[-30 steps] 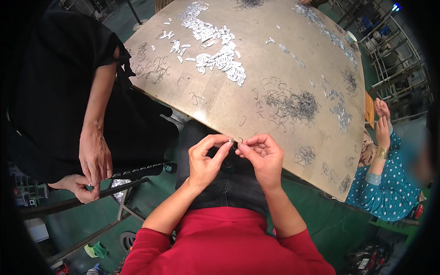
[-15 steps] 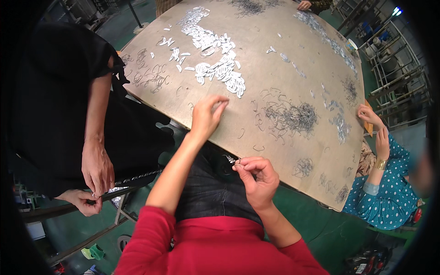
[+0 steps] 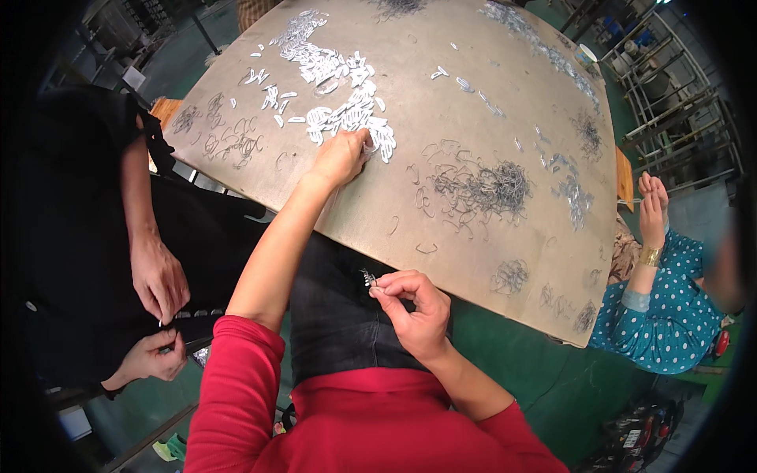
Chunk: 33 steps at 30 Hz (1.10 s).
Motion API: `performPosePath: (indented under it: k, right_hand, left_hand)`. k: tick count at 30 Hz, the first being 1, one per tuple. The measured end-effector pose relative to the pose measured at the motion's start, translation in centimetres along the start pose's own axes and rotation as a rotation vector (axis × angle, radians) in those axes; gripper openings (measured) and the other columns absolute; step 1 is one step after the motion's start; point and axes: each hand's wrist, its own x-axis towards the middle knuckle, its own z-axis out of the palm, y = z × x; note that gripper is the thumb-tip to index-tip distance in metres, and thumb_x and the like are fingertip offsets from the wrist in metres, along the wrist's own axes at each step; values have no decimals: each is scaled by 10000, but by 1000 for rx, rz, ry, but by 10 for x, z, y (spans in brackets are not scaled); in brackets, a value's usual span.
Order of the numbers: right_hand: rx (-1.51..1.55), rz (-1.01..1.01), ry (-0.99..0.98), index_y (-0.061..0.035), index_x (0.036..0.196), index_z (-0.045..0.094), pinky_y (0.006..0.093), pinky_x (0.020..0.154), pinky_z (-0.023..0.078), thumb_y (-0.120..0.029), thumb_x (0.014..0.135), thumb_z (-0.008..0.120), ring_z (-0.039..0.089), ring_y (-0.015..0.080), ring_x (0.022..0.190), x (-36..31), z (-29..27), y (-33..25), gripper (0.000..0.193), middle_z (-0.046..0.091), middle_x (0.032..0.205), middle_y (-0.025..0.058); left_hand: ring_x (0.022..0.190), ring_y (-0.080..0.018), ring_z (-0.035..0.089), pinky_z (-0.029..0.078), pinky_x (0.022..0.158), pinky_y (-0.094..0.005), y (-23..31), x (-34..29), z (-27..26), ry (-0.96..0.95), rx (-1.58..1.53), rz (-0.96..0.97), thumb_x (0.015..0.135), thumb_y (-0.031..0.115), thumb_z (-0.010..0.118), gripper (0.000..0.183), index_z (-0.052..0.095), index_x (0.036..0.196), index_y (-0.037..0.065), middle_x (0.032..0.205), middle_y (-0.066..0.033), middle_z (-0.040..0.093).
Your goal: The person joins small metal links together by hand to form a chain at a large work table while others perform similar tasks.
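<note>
My left hand (image 3: 337, 161) reaches over the table to the lower edge of a pile of small white oval pieces (image 3: 339, 120). Its thumb and fingers come together at the pile's edge; what is between them, if anything, is hidden. Above my lap, just off the table's near edge, my right hand (image 3: 416, 314) pinches a thin bent wire (image 3: 374, 282) between thumb and fingertips. Small shiny silvery bits (image 3: 367, 276) show at the wire's far end, too small to make out. A tangled heap of dark bent wires (image 3: 497, 189) lies on the table to the right of my left hand.
The tan table (image 3: 355, 213) also bears clear flat pieces (image 3: 574, 193) and more wire heaps. At left a person in black works with both hands (image 3: 158, 315) near my arm. At right sits a person in a dotted teal top (image 3: 654, 335). Metal racks (image 3: 670, 94) stand beyond.
My left hand has moved away from me, from bare table to the white pile. My right hand still pinches the wire. The view has shifted; the person at right has raised their hands.
</note>
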Motion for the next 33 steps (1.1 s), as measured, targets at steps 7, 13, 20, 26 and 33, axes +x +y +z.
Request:
performPosePath:
  k: [7, 13, 20, 26, 33]
  right_hand:
    - [-18, 22, 41, 16, 778, 544, 243, 607, 538, 74, 751, 661, 635, 137, 706, -3, 2, 5, 133, 638, 803, 115]
    - [-35, -6, 28, 6, 796, 544, 245, 601, 533, 59, 752, 666, 637, 143, 698, -7, 9, 8, 139, 639, 799, 103]
    - [-45, -1, 52, 1, 800, 549, 249, 600, 533, 57, 746, 671, 634, 146, 687, -14, 12, 6, 144, 634, 788, 97]
    - [-49, -36, 32, -6, 824, 560, 252, 571, 516, 50, 748, 662, 630, 158, 699, -12, 10, 9, 139, 611, 789, 82]
    - [-637, 151, 57, -51, 812, 608, 348, 610, 459, -151, 806, 623, 594, 230, 680, 47, -50, 59, 102, 579, 804, 71]
  left_hand:
    - [655, -42, 507, 399, 608, -195, 61, -88, -35, 16, -734, -341, 795, 110, 654, 136, 609, 875, 10, 718, 17, 596]
    - [779, -103, 613, 484, 727, -229, 96, -170, -53, 26, -1103, -438, 815, 4, 631, 94, 603, 901, -25, 835, -70, 655]
    - [787, -101, 606, 487, 684, -216, 109, -187, -57, 116, -951, -391, 798, -5, 643, 76, 633, 871, -26, 878, -80, 645]
    - [816, -114, 585, 469, 693, -215, 119, -186, -58, 240, -792, -215, 745, -60, 643, 113, 641, 852, -23, 926, -85, 602]
    - [820, -126, 570, 443, 702, -218, 120, -185, -57, 294, -728, -196, 724, -76, 638, 104, 632, 813, -22, 891, -76, 598]
